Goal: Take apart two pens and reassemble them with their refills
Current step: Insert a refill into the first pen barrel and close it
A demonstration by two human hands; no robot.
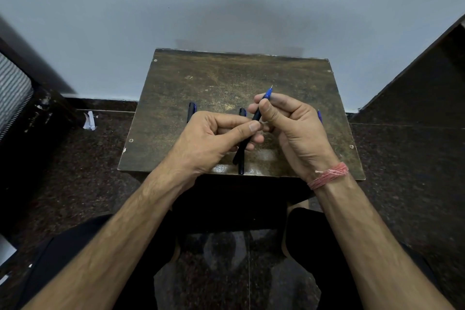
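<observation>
The pen is held up over the middle of the worktop, slanting from its blue tip section and bare metal point, far and to the right, down to the black barrel near the front edge. It looks light and stiff, with smooth plastic that could slip in a twist; the thin point is the fragile part, so the sound places to hold are the barrel and the tip section just behind the point. The left hand has thumb and fingers curled round the barrel, thumbnail up, wrist low and forearm coming in from the lower left. The right hand pinches the blue tip section with thumb and forefinger, the other fingers folded, palm turned toward the left. This reads as a twist at the joint; whether it is unscrewing or tightening cannot be told.

A second pen lies on the worktop under the hands, running front to back. A cap lies to the left beyond the left hand. A blue piece peeks out behind the right hand; what it is I cannot tell. A red thread band circles the right wrist
</observation>
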